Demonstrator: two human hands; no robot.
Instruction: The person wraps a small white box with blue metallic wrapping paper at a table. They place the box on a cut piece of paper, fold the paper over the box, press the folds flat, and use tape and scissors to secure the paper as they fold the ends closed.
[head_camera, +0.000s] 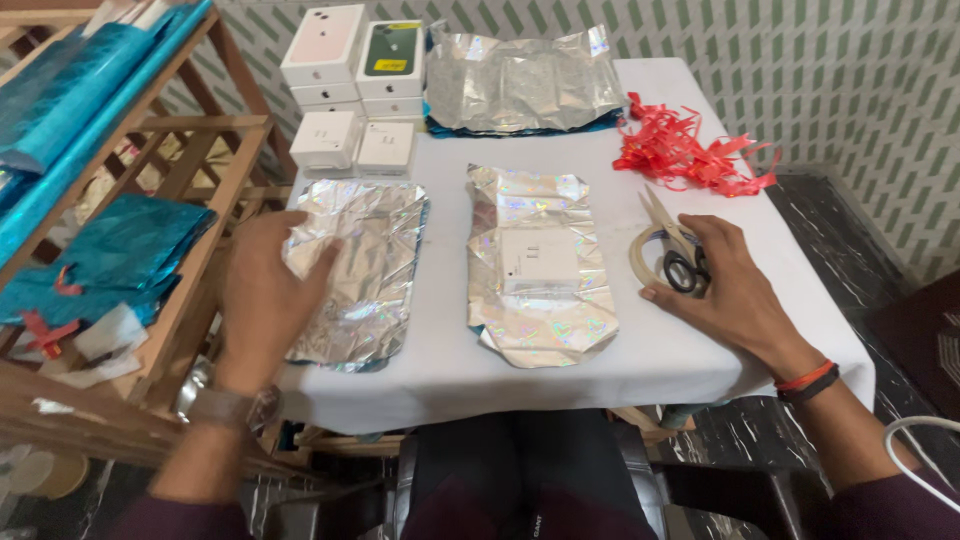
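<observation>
Scissors (682, 262) — lying on a ring of tape (650, 262) at the right of the white desk (640, 360) — are gripped at the handles by the right hand (722, 285), its fingers curled around them. The left hand (262, 290), fingers spread, rests on the left silver foil sheet (365, 270). A second foil sheet (540, 265) carries a small white box (538, 262); red ribbon (690, 150) and stacked boxes (350, 90) lie behind — teal foil (110, 260) on the wooden rack at left.

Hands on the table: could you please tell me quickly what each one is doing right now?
Left hand: open, flat on a foil sheet.
Right hand: fingers closed on scissors, beside a tape roll.
</observation>
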